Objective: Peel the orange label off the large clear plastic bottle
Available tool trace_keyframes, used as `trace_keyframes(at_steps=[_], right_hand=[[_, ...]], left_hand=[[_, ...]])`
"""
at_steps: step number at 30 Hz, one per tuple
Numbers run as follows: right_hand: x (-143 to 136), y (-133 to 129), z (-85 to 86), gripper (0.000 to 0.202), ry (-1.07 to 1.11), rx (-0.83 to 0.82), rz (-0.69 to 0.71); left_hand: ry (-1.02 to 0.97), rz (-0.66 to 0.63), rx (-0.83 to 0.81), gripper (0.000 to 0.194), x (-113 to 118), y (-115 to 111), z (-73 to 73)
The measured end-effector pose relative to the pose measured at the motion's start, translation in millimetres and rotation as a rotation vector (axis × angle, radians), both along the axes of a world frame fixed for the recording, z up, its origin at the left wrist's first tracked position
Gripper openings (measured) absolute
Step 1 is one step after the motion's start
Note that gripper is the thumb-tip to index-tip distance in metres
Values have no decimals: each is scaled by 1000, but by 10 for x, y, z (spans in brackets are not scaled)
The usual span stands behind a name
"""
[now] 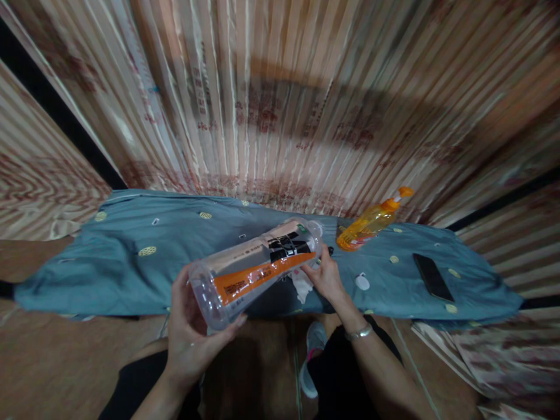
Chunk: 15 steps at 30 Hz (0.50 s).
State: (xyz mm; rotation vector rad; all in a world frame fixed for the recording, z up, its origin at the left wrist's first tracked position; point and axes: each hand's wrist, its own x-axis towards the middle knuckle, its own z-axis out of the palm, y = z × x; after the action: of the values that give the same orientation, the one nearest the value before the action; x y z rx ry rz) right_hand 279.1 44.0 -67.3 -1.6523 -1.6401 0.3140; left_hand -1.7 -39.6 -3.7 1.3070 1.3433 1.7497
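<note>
A large clear plastic bottle [258,268] with an orange, black and white label is held tilted above the blue cloth. My left hand [192,332] is wrapped round its wide bottom end. My right hand [326,274] grips the narrower neck end and wears a silver bracelet at the wrist. Crumpled white tissue [301,284] shows below the bottle near my right fingers; whether they touch it, I cannot tell. Beyond my right hand stands an orange pump bottle [367,224]. A small white round thing [362,282] lies on the cloth to the right of my right hand.
The blue patterned cloth [131,233] covers a long narrow surface. A black phone [432,277] lies at its right. Striped curtains [262,116] hang behind, with dark poles at both sides. Below are my legs and a grey shoe [315,338] on the brown floor.
</note>
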Motion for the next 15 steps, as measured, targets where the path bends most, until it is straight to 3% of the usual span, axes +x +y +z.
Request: trace_keyframes(at_steps=[4, 15], right_hand=[[5, 5, -11, 61, -18, -10, -18], [-7, -6, 15, 61, 13, -10, -11]], left_hand=[[79, -46, -20, 89, -22, 4, -22], [50, -51, -64, 92, -46, -3, 5]])
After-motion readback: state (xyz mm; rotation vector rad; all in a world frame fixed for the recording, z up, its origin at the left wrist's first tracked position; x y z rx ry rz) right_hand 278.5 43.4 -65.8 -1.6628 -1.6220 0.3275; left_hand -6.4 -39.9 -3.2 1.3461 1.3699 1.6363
